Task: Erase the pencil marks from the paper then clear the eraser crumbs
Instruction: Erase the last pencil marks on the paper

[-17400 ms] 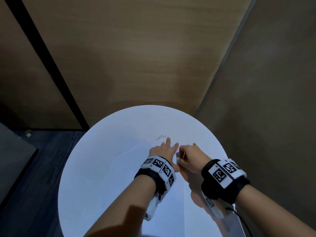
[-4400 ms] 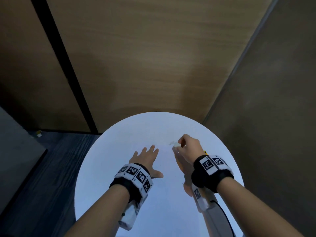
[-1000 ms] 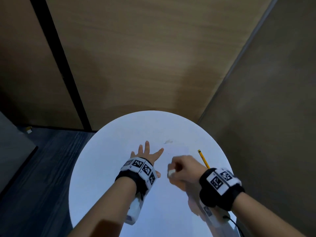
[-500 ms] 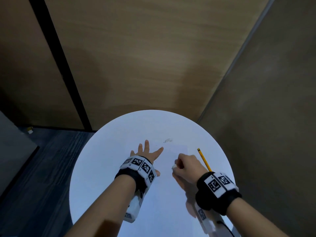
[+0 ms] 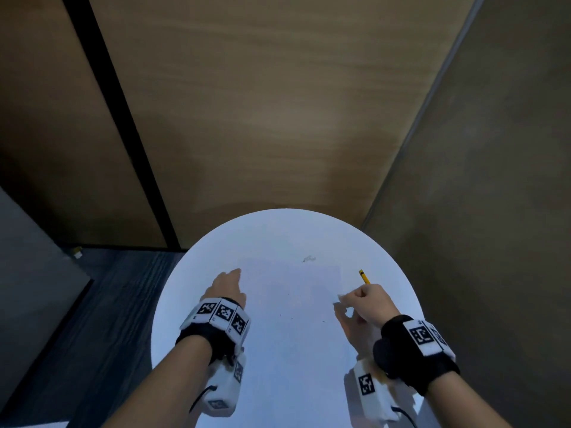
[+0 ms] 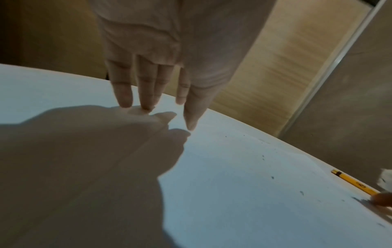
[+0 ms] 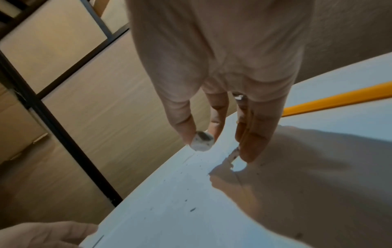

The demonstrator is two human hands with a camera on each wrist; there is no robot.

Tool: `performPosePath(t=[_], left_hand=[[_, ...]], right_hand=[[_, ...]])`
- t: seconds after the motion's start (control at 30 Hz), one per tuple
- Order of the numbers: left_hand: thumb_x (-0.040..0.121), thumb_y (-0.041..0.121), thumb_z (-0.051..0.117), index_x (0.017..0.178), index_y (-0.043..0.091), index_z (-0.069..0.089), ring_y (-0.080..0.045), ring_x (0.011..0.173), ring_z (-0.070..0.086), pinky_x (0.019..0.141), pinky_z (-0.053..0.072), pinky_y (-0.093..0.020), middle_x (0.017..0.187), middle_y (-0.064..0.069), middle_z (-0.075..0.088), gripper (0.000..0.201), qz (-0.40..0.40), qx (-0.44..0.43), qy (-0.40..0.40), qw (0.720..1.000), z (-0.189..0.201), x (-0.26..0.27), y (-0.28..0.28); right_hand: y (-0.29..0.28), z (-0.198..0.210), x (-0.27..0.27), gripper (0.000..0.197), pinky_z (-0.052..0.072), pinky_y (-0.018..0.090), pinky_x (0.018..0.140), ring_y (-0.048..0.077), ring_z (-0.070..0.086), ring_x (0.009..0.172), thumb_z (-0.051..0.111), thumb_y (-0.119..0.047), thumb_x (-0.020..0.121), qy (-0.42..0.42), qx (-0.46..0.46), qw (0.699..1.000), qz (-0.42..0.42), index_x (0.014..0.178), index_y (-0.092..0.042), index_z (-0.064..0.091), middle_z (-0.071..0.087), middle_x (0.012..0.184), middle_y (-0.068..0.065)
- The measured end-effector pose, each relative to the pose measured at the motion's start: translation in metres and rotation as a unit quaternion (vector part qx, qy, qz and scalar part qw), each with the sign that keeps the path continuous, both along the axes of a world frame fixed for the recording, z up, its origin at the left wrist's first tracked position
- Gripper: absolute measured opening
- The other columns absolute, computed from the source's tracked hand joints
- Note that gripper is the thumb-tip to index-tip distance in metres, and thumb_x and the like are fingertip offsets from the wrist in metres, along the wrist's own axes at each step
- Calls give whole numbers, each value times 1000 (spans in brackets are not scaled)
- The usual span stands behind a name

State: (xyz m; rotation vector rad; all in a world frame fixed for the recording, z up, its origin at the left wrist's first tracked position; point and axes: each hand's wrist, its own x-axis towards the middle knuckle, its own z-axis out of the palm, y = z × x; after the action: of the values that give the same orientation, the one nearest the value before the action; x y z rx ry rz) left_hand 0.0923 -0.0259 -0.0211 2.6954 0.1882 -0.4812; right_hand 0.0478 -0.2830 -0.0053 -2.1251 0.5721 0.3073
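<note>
My right hand (image 5: 367,304) pinches the small white eraser (image 7: 201,141) over the paper (image 5: 296,291) near the pencil (image 5: 364,277), my left hand (image 5: 224,287) rests flat with straight fingers, dark crumbs (image 6: 272,177) scattered between

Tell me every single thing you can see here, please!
table: one, white, round, in front of the person
paper: one sheet, white, flat on the table between the hands
pencil marks: one faint grey smudge near the paper's far edge
eraser crumbs: many, dark specks, scattered over the paper
pencil: one, yellow, on the table just beyond the right hand
eraser: one, white with a grey smudge, pinched in the right hand
wall panels: wood-brown, behind the table
floor: dark, left of the table
wristbands: two, black with white marker tiles
left hand: fingers straight, on the table
right hand: holds the eraser
</note>
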Motion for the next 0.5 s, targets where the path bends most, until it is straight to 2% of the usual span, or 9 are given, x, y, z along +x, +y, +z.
performPosePath(t=[0.1,0.2,0.37,0.43,0.5], left_hand=[[95,19,51,143,12,28,-29,125,43,96,41,-34,141,-13,35,54,17,54,40,998,6,-12,0],[94,23,54,143,8,22,-29,128,39,98,39,-33,143,-14,25,60,51,45,78,995,11,-19,-10],[92,29,56,131,4,33,-30,124,44,96,41,-37,139,-15,35,53,111,5,84,990,15,-18,-23],[93,30,54,125,5,37,-30,124,41,98,39,-37,136,-15,35,44,124,15,63,990,15,-20,-25],[93,30,54,127,6,40,-31,126,38,101,36,-37,137,-16,34,43,121,30,58,991,17,-22,-25]], right_hand=[[7,1,-10,41,40,28,62,19,44,56,66,-18,86,4,26,1000,7,54,-13,40,41,55,4],[17,1,-18,40,40,25,57,16,44,55,64,-14,87,-7,20,1000,7,55,-13,40,40,54,2],[25,0,-23,37,35,22,52,16,42,54,63,-12,87,-28,15,999,-13,56,-10,42,42,57,2],[27,-1,-24,28,38,24,54,17,49,62,63,-14,87,-25,14,999,-14,63,-11,48,50,64,3],[31,-2,-25,20,42,26,61,21,55,72,62,-14,87,-25,5,1000,-10,70,-11,53,56,72,4]])
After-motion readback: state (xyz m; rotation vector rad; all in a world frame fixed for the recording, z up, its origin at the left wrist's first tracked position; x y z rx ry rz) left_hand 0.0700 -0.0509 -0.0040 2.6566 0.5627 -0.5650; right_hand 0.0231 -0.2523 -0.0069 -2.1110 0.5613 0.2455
